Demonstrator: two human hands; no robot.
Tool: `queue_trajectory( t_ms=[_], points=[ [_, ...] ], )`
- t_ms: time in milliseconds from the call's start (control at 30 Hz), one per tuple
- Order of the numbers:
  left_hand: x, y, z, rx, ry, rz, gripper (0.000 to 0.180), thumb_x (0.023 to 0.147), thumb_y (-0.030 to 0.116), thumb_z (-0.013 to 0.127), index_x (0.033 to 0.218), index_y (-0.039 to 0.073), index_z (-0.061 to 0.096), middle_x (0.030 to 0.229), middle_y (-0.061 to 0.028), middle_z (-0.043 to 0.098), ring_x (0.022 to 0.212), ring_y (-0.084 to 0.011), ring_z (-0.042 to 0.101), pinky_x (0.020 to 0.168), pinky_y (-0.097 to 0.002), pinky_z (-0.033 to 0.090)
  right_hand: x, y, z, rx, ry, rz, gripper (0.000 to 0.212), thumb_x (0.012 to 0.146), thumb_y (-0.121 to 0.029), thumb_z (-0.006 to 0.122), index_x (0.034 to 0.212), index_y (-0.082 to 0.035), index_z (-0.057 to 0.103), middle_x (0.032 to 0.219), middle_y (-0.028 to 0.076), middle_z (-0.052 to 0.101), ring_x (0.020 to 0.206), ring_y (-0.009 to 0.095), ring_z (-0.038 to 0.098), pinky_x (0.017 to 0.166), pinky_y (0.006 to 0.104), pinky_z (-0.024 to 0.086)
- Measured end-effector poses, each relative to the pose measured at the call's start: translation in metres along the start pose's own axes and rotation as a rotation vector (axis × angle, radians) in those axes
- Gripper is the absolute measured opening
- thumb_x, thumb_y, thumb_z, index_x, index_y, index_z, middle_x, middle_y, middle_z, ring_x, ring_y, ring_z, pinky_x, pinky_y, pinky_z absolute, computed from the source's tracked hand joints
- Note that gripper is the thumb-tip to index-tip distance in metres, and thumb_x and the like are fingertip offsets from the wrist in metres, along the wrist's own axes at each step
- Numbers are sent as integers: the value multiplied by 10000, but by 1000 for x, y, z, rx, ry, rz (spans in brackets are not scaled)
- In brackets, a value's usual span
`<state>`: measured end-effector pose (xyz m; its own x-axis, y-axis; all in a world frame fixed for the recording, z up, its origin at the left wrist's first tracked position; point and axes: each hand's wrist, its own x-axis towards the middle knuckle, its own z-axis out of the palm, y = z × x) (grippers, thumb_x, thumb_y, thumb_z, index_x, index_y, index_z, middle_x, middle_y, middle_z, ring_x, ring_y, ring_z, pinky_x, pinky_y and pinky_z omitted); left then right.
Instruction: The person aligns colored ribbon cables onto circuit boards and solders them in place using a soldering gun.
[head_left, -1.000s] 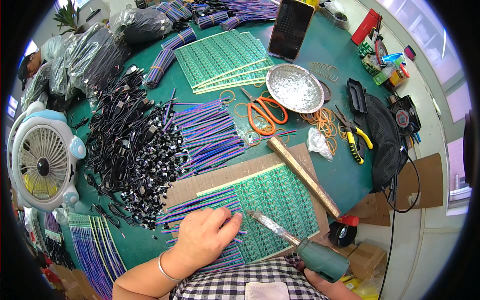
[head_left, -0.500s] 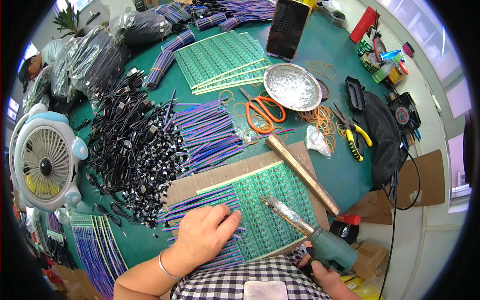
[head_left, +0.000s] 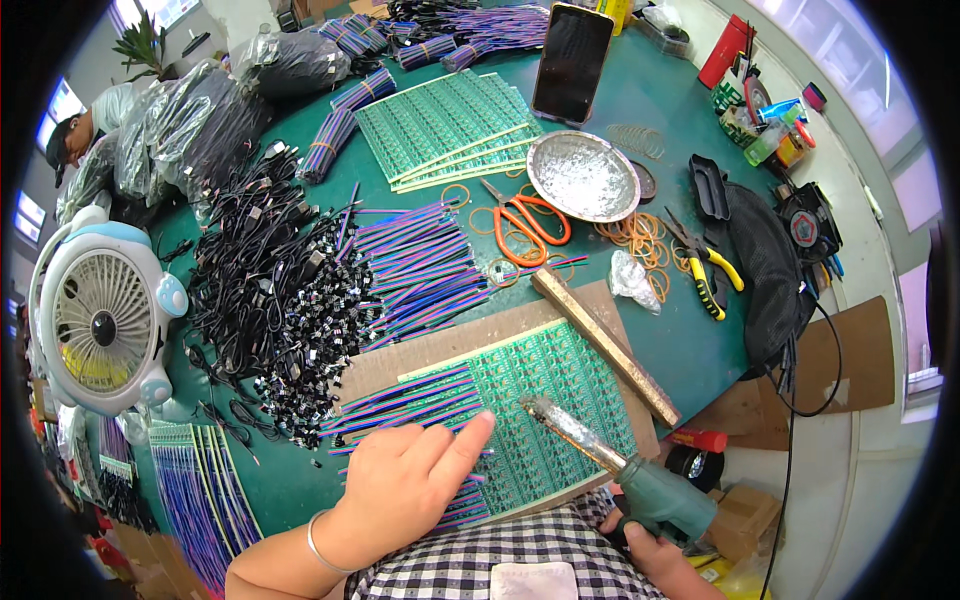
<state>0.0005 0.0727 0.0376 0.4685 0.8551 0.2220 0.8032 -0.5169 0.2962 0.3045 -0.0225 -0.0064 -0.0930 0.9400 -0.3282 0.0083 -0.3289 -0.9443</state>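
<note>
My left hand [head_left: 405,485] is over the striped multicolour wires [head_left: 425,400] lying in rows across the left part of a green circuit board panel [head_left: 530,400]. One digit points up and right over the wire ends; the other fingers curl under, and whatever they grip is hidden. My right hand [head_left: 645,548] grips the green handle of a soldering gun [head_left: 590,450] near the lower right. Its crusted metal tip is above the panel, right of my left hand. Under the panel lies brown cardboard [head_left: 385,372].
A wooden bar [head_left: 608,345] crosses the cardboard's right side. Beyond are orange-handled scissors [head_left: 530,230], a round metal dish [head_left: 583,175], yellow-handled pliers [head_left: 705,270] and a phone [head_left: 573,60]. Loose wires [head_left: 415,270], black cables [head_left: 250,260] and a fan [head_left: 103,315] stand left.
My left hand has shifted slightly down and right, and its pointing digit now reaches farther up and right. My right hand and the soldering gun have barely moved. The view has shifted slightly.
</note>
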Motion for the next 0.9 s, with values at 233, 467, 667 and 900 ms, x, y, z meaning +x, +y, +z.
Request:
queue_trajectory(
  t_ms=[233,467,667,900],
  points=[
    [-2,-6,28,-95,99,-11,288,682,103,693,964,82,636,802,-33,597,663,-217,586,550,-349,457,1,-10,2,-163,-30,103,457,874,-266,649,1220,12,539,990,112,629,862,200,614,802,347,498],
    [-4,-9,32,-78,91,7,232,705,85,665,936,89,678,846,-24,598,687,-193,578,554,-334,459,-23,-2,-33,-252,-69,61,419,866,-257,657,1185,-1,564,979,103,634,875,195,614,811,347,492],
    [-4,-9,36,-120,104,9,227,709,79,658,935,84,676,843,-33,602,687,-200,576,562,-334,461,-11,-18,-9,-329,-77,29,387,859,-250,664,1154,-13,586,969,94,638,885,191,613,818,347,486],
    [-6,-12,41,-87,80,28,238,764,138,619,997,102,650,889,-11,572,708,-164,555,580,-309,446,8,-36,13,-397,-98,-3,354,852,-242,671,1124,-24,607,960,86,642,895,187,613,825,347,481]
  ],
)
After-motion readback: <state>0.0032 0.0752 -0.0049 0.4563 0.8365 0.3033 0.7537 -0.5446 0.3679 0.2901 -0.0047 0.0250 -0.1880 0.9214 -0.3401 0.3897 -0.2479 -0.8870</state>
